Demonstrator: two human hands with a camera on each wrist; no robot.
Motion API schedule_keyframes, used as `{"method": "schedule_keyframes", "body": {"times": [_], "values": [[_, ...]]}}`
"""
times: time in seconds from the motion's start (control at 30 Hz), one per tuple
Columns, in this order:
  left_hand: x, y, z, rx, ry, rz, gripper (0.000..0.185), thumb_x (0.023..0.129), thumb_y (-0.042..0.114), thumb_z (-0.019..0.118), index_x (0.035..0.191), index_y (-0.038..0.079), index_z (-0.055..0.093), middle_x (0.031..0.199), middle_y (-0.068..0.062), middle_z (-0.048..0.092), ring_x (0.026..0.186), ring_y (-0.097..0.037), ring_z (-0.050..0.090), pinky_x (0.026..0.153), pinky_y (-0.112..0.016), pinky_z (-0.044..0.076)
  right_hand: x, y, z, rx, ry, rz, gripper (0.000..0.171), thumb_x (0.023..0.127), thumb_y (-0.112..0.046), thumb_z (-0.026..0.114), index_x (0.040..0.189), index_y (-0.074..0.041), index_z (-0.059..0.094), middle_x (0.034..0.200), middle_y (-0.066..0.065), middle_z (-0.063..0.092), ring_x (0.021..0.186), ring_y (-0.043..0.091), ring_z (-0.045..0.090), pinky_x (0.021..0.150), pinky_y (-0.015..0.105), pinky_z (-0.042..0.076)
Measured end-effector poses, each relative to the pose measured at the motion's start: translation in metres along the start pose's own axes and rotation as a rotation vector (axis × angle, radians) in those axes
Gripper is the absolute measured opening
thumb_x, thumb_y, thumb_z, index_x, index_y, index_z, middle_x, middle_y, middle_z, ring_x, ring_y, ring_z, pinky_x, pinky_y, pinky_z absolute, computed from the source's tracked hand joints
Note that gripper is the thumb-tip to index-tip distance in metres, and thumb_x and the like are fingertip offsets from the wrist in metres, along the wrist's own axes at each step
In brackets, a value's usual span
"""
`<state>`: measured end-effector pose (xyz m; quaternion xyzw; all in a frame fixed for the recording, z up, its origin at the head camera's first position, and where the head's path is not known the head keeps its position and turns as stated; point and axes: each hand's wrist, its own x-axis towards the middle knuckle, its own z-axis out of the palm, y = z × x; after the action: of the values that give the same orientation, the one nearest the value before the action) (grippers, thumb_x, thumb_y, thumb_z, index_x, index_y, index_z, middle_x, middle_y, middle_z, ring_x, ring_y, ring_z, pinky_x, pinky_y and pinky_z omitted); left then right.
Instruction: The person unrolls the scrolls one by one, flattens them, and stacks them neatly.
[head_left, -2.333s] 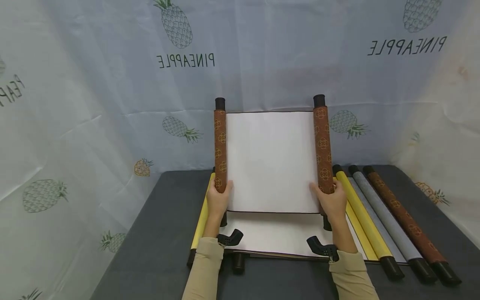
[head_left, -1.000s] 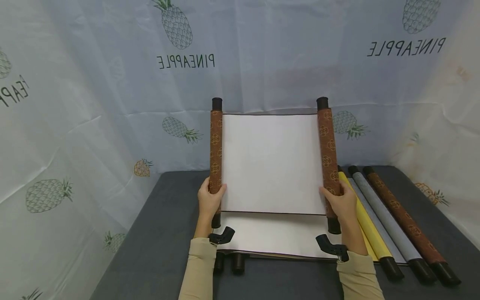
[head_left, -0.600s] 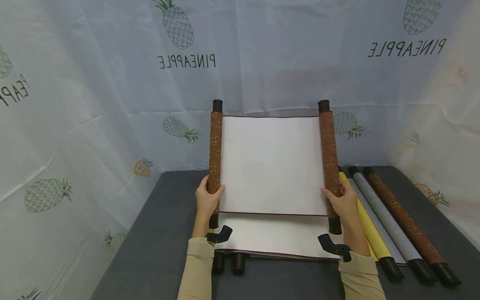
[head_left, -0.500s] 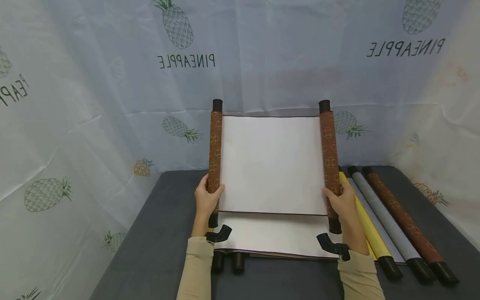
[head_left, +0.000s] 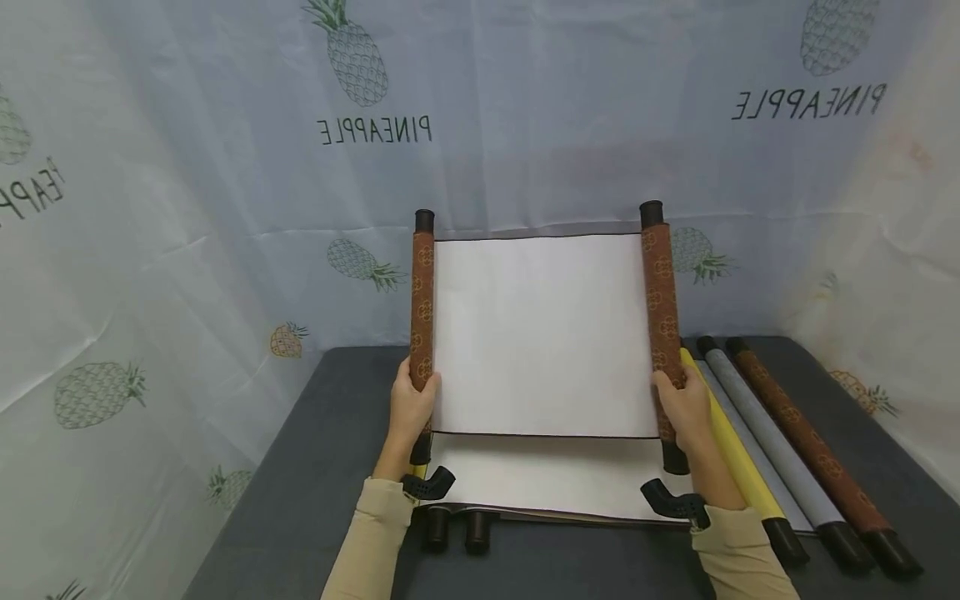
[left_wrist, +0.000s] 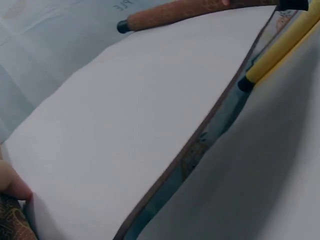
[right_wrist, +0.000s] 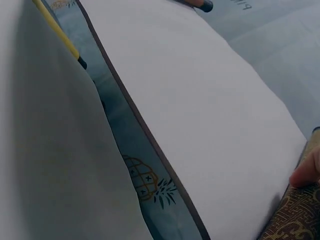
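Note:
I hold a scroll upright above the table. Its white sheet (head_left: 540, 333) is stretched between two brown patterned rollers. My left hand (head_left: 411, 404) grips the lower part of the left roller (head_left: 422, 317). My right hand (head_left: 681, 406) grips the lower part of the right roller (head_left: 660, 300). In the left wrist view the white sheet (left_wrist: 125, 135) fills the frame, with a fingertip (left_wrist: 12, 185) at its edge. The right wrist view shows the sheet (right_wrist: 210, 100) from the other side, with a fingertip (right_wrist: 305, 175) on the brown roller (right_wrist: 295, 220).
Under the held scroll another scroll lies unrolled on the dark grey table (head_left: 300, 500), its white sheet (head_left: 547, 483) beside a yellow roller (head_left: 723, 437). A grey rolled scroll (head_left: 772, 446) and a brown one (head_left: 810, 442) lie to the right. A pineapple-print cloth (head_left: 225, 208) hangs behind.
My hands have moved apart, the left roller going left and the right roller slightly right. More white sheet shows between the rollers, and the scroll sits a little lower.

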<state>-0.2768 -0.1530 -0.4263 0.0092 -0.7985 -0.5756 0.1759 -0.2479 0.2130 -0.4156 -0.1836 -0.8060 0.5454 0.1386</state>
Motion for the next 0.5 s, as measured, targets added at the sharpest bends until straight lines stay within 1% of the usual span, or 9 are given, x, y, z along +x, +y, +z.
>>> {"method": "schedule_keyframes", "body": {"times": [0.07, 0.17, 0.23, 0.3, 0.4, 0.5], "values": [[-0.001, -0.002, 0.001, 0.01, 0.011, -0.005, 0.055, 0.093, 0.013, 0.057, 0.141, -0.003, 0.038, 0.127, -0.029, 0.056, 0.113, -0.042, 0.059, 0.091, -0.055, 0.051, 0.0, 0.0, -0.001, 0.007, -0.015, -0.005, 0.057, 0.094, -0.027, 0.048, 0.14, 0.005, 0.038, 0.126, 0.024, 0.05, 0.101, 0.027, 0.053, 0.068, 0.02, 0.041], [-0.003, -0.004, 0.0, 0.016, 0.048, 0.004, 0.051, 0.091, 0.014, 0.059, 0.137, -0.004, 0.044, 0.12, -0.029, 0.06, 0.103, -0.041, 0.063, 0.082, -0.049, 0.054, -0.001, 0.001, -0.004, 0.003, -0.056, -0.011, 0.066, 0.092, -0.031, 0.059, 0.142, 0.005, 0.034, 0.131, 0.024, 0.049, 0.106, 0.027, 0.054, 0.067, 0.017, 0.042], [-0.005, -0.006, 0.0, 0.016, 0.067, 0.002, 0.052, 0.09, 0.018, 0.064, 0.134, -0.003, 0.047, 0.115, -0.026, 0.062, 0.097, -0.037, 0.064, 0.076, -0.041, 0.054, -0.002, 0.002, -0.004, -0.005, -0.08, -0.014, 0.073, 0.089, -0.033, 0.066, 0.143, 0.004, 0.032, 0.133, 0.023, 0.047, 0.107, 0.025, 0.053, 0.068, 0.017, 0.043], [-0.005, -0.008, 0.0, 0.006, 0.069, -0.004, 0.056, 0.086, 0.023, 0.07, 0.132, -0.001, 0.049, 0.112, -0.024, 0.062, 0.093, -0.033, 0.063, 0.072, -0.035, 0.052, -0.001, 0.004, -0.005, -0.014, -0.088, -0.009, 0.078, 0.086, -0.036, 0.07, 0.143, 0.001, 0.032, 0.133, 0.021, 0.047, 0.105, 0.021, 0.052, 0.069, 0.017, 0.043], [-0.005, -0.009, 0.0, -0.01, 0.043, -0.013, 0.065, 0.079, 0.029, 0.079, 0.131, 0.002, 0.051, 0.112, -0.02, 0.063, 0.092, -0.028, 0.062, 0.073, -0.031, 0.05, 0.0, 0.007, -0.005, -0.025, -0.088, 0.001, 0.081, 0.083, -0.038, 0.073, 0.142, 0.0, 0.033, 0.131, 0.019, 0.048, 0.101, 0.018, 0.051, 0.069, 0.018, 0.043], [-0.003, -0.007, 0.001, -0.028, 0.02, -0.009, 0.069, 0.074, 0.029, 0.083, 0.13, 0.003, 0.052, 0.114, -0.019, 0.063, 0.096, -0.029, 0.062, 0.077, -0.034, 0.051, 0.003, 0.011, -0.007, -0.035, -0.085, 0.005, 0.083, 0.082, -0.04, 0.074, 0.143, 0.0, 0.034, 0.131, 0.019, 0.049, 0.103, 0.02, 0.052, 0.07, 0.019, 0.043]]}}
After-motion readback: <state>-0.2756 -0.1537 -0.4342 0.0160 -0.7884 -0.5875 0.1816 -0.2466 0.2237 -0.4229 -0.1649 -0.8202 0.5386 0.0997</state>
